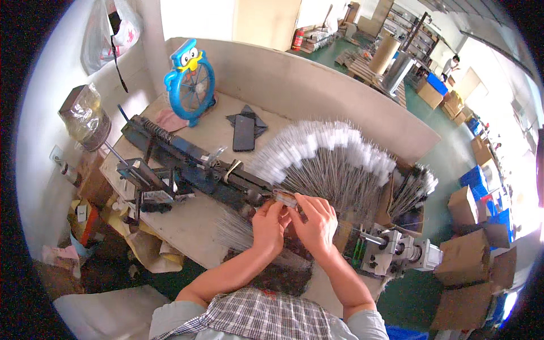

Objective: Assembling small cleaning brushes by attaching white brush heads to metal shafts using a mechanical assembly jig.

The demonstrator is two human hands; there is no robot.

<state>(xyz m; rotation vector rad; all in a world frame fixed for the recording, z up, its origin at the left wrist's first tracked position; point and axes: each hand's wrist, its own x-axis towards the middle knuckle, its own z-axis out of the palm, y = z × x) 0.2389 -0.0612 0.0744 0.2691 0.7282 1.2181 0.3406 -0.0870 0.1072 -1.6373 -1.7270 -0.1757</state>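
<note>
Small part point(285, 199) (x1) in fingertip grip of L hand point(268, 228) & R hand point(315, 224), 1 phone point(243, 134) beyond

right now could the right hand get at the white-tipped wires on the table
Probably yes: the fan of white-tipped wires lies just beyond the right hand, with nothing visible standing between, though its fingers seem busy with a small piece.

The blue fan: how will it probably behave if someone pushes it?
The blue fan may tip, since it stands upright with the duck head on top. It should feel rather light, as its middle is mostly open grille. The smooth blue ring looks stiff, so it probably won't bend.
</note>
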